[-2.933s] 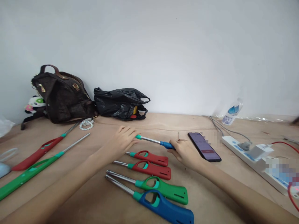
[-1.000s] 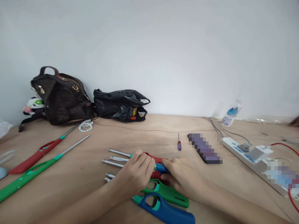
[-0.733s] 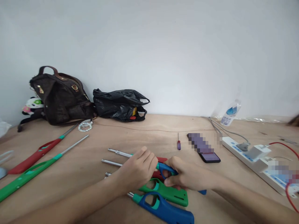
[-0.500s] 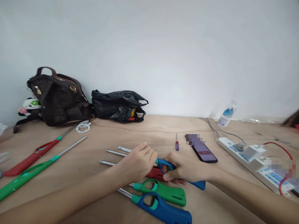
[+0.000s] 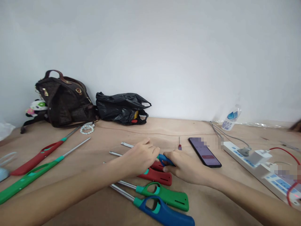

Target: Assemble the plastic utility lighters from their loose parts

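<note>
Both my hands are on a blue long-necked gas lighter (image 5: 166,159) above the middle of the table. My right hand (image 5: 182,164) is closed round its blue handle, hiding most of it. My left hand (image 5: 144,157) has its fingers curled at the teal collar end, over the metal tube. A red lighter (image 5: 161,177) lies just below my hands, with more red plastic partly hidden behind it. Nearer me lie a green lighter (image 5: 172,196) and another blue lighter (image 5: 170,213), their metal tubes pointing left and passing behind my left forearm.
At the left lie another red lighter (image 5: 39,158) and green lighter (image 5: 35,175). Behind them are a bead bracelet (image 5: 87,128), a dark bag (image 5: 67,103) and a black plastic bag (image 5: 119,108). A screwdriver (image 5: 180,146), phone (image 5: 204,152), power strip (image 5: 240,157) and bottle (image 5: 231,117) are to the right.
My right hand has shifted slightly up and left with the blue lighter, and less of its handle shows. More of the red lighter below is uncovered. The view has swung slightly left.
</note>
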`<action>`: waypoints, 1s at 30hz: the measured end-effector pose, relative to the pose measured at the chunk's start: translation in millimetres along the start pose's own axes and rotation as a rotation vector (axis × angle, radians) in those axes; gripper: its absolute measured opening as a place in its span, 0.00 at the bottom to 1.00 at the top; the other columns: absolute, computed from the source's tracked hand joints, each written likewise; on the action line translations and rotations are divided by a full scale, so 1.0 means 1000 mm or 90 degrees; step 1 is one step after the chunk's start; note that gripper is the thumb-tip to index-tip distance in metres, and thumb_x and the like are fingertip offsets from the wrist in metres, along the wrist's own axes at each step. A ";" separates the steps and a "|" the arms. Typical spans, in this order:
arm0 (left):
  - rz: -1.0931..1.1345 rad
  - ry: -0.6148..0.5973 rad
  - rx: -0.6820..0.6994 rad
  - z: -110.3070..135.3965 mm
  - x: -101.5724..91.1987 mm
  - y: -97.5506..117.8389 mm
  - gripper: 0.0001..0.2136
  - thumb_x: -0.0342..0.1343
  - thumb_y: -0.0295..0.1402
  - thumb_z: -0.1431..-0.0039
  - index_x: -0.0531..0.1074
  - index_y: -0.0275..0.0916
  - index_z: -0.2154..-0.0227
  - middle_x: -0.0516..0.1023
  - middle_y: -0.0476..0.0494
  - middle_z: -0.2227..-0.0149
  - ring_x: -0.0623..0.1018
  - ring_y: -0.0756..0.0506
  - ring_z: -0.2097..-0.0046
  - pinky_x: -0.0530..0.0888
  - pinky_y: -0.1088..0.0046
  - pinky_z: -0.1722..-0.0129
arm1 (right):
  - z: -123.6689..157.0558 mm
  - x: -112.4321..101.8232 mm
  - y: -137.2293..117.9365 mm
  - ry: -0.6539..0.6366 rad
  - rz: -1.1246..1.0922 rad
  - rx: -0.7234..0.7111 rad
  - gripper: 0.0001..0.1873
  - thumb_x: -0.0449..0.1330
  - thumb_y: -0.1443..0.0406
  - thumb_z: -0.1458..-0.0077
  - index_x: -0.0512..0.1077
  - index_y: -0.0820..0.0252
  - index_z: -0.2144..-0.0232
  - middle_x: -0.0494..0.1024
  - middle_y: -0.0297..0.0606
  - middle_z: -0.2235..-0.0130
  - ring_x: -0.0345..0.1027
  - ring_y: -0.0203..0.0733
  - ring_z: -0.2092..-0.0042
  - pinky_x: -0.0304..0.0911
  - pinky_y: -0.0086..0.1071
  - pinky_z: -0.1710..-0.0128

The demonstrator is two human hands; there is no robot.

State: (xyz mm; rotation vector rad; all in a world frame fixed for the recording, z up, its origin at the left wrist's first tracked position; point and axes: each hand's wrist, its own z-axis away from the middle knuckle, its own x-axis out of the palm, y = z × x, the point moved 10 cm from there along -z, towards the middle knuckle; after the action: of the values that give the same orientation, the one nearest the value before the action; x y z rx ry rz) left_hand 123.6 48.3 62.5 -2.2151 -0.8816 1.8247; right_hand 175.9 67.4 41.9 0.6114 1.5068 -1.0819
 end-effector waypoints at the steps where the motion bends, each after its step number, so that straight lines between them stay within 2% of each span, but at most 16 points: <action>1: -0.012 0.005 0.001 0.000 0.002 -0.002 0.10 0.46 0.21 0.41 0.62 0.39 0.75 0.71 0.47 0.74 0.70 0.43 0.73 0.64 0.64 0.59 | -0.001 -0.001 0.001 0.006 -0.005 -0.002 0.03 0.59 0.67 0.46 0.69 0.62 0.69 0.75 0.38 0.70 0.68 0.41 0.68 0.50 0.30 0.72; 4: -0.051 0.020 0.005 0.005 0.012 -0.014 0.10 0.45 0.21 0.37 0.64 0.37 0.73 0.73 0.46 0.71 0.72 0.43 0.70 0.63 0.65 0.61 | -0.006 -0.009 0.013 0.041 -0.021 -0.012 0.04 0.60 0.65 0.44 0.71 0.61 0.67 0.76 0.37 0.71 0.69 0.41 0.68 0.52 0.29 0.71; 7: -0.048 0.056 -0.062 0.014 0.026 -0.043 0.10 0.46 0.28 0.32 0.66 0.36 0.71 0.74 0.46 0.71 0.73 0.44 0.69 0.62 0.67 0.62 | -0.010 -0.020 0.037 0.119 -0.015 -0.015 0.08 0.60 0.65 0.43 0.72 0.60 0.60 0.78 0.39 0.63 0.70 0.41 0.65 0.56 0.30 0.67; 9: -0.008 0.037 -0.115 0.021 0.042 -0.061 0.09 0.49 0.32 0.32 0.67 0.35 0.69 0.76 0.45 0.69 0.74 0.44 0.66 0.62 0.68 0.62 | -0.010 -0.021 0.054 0.162 0.034 -0.024 0.08 0.59 0.67 0.41 0.72 0.61 0.59 0.78 0.40 0.63 0.71 0.43 0.63 0.58 0.32 0.64; 11: 0.028 0.019 -0.136 0.025 0.056 -0.068 0.06 0.53 0.31 0.35 0.69 0.35 0.67 0.77 0.46 0.67 0.75 0.44 0.65 0.63 0.68 0.61 | -0.011 -0.015 0.061 0.197 0.120 -0.070 0.08 0.58 0.68 0.40 0.73 0.62 0.58 0.78 0.42 0.61 0.71 0.45 0.59 0.59 0.36 0.59; 13: 0.051 -0.006 -0.138 0.026 0.069 -0.068 0.02 0.57 0.29 0.37 0.71 0.36 0.65 0.77 0.46 0.65 0.75 0.44 0.63 0.63 0.69 0.60 | -0.012 -0.001 0.064 0.210 0.200 -0.113 0.10 0.58 0.69 0.40 0.73 0.63 0.56 0.78 0.45 0.59 0.71 0.47 0.57 0.60 0.40 0.57; 16: 0.088 -0.044 -0.131 0.028 0.084 -0.065 0.04 0.59 0.28 0.40 0.73 0.37 0.62 0.77 0.46 0.64 0.75 0.43 0.60 0.65 0.68 0.58 | -0.012 0.019 0.065 0.239 0.257 -0.154 0.12 0.58 0.70 0.40 0.73 0.65 0.53 0.77 0.47 0.59 0.71 0.46 0.59 0.62 0.39 0.58; 21: 0.211 -0.061 -0.171 0.030 0.090 -0.069 0.09 0.55 0.32 0.37 0.75 0.40 0.56 0.75 0.43 0.59 0.75 0.43 0.57 0.68 0.70 0.57 | -0.007 0.038 0.057 0.262 0.330 -0.191 0.20 0.57 0.70 0.40 0.67 0.68 0.46 0.74 0.51 0.53 0.68 0.49 0.54 0.63 0.42 0.55; 24: 0.331 -0.004 -0.186 0.011 0.083 -0.064 0.10 0.51 0.28 0.36 0.74 0.38 0.55 0.74 0.43 0.56 0.75 0.45 0.55 0.70 0.71 0.55 | -0.003 0.034 0.055 0.251 0.324 -0.200 0.23 0.60 0.67 0.41 0.66 0.67 0.44 0.72 0.53 0.50 0.66 0.53 0.50 0.62 0.47 0.52; 26: 0.399 0.037 -0.166 -0.010 0.079 -0.053 0.10 0.51 0.27 0.36 0.74 0.36 0.55 0.75 0.42 0.55 0.75 0.45 0.53 0.70 0.71 0.53 | 0.003 0.023 0.057 0.254 0.286 -0.190 0.20 0.58 0.69 0.40 0.68 0.67 0.46 0.72 0.53 0.50 0.66 0.52 0.50 0.62 0.46 0.53; 28: 0.458 0.051 -0.137 -0.031 0.080 -0.039 0.10 0.50 0.26 0.35 0.74 0.36 0.56 0.75 0.42 0.55 0.75 0.46 0.53 0.70 0.72 0.52 | 0.011 0.010 0.065 0.260 0.224 -0.154 0.15 0.53 0.72 0.38 0.70 0.67 0.50 0.74 0.50 0.55 0.68 0.49 0.54 0.63 0.43 0.56; 30: 0.495 0.032 -0.126 -0.048 0.086 -0.028 0.08 0.54 0.26 0.38 0.74 0.36 0.57 0.76 0.42 0.56 0.75 0.46 0.54 0.70 0.72 0.52 | 0.019 0.004 0.074 0.233 0.147 -0.109 0.13 0.50 0.73 0.38 0.73 0.65 0.58 0.76 0.45 0.61 0.70 0.46 0.59 0.64 0.40 0.58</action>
State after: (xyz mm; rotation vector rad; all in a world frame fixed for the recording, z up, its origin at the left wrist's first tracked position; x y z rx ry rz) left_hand 167.2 127.6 14.2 -2.9985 -0.1761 1.9914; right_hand 246.7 83.0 17.4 0.8726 1.7684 -0.6792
